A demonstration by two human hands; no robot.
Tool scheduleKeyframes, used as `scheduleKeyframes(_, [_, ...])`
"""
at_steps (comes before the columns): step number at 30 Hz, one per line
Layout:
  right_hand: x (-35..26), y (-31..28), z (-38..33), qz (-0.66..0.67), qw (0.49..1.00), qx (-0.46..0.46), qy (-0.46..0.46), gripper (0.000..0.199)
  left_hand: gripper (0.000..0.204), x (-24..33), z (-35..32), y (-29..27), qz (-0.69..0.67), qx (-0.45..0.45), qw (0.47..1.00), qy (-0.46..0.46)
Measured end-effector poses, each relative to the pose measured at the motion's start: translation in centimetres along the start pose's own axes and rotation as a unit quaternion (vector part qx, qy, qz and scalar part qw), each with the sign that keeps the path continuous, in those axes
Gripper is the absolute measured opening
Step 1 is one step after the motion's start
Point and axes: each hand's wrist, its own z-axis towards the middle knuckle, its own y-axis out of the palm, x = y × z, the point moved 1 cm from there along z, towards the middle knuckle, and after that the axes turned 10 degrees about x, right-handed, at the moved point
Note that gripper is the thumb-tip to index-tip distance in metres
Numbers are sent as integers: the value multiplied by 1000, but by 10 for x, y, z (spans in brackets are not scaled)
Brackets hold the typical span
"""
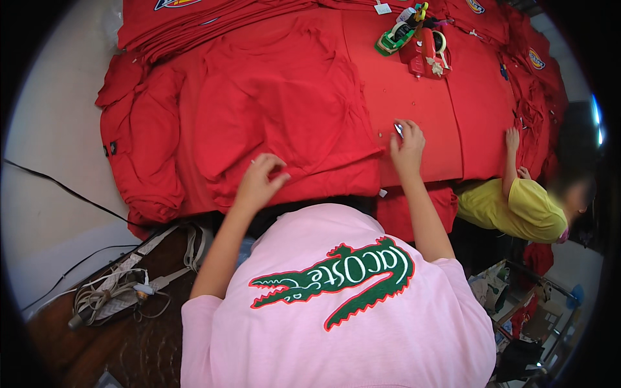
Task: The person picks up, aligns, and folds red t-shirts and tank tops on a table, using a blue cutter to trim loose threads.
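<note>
Left hand loosely curled, gripping nothing that shows, over the near part of the spread red garment; right hand pinches a small shiny tool just beside it, and a careless leftward sweep could snag that rumpled cloth! Past them, red tabletop, a yellow-shirted co-worker at right, two tape dispensers, then stacked red garments.

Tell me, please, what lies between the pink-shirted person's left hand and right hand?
In the head view, mostly a rumpled red garment lies between the left hand and the right hand.
</note>
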Motion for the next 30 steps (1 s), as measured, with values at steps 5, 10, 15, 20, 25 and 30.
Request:
scheduleKeyframes(5, [-108, -2, -15, 204, 951, -153, -177, 47, 25, 18, -15, 39, 129, 53, 989, 50])
scheduleKeyframes(10, [-169, 27, -29, 241, 898, -225, -291, 47, 18, 2, -2, 28, 57, -4, 998, -12])
scheduleKeyframes(15, [-171, 47, -9, 199, 864, -340, -313, 35, 26, 18, -3, 27, 48, 6, 999, 1])
scheduleKeyframes(20, [-154, 53, -15, 262, 857, -316, -311, 23, 29, -7, -17, 38, 118, -10, 993, 21])
scheduleKeyframes(25, [-163, 39, -7, 264, 865, -321, -282, 28, 20, 4, -3, 17, -17, 3, 998, -63])
scheduleKeyframes(30, [-207, 42, 14, 214, 936, -192, -204, 15, 21, 58, 6, -7, 20, 241, 969, 54])
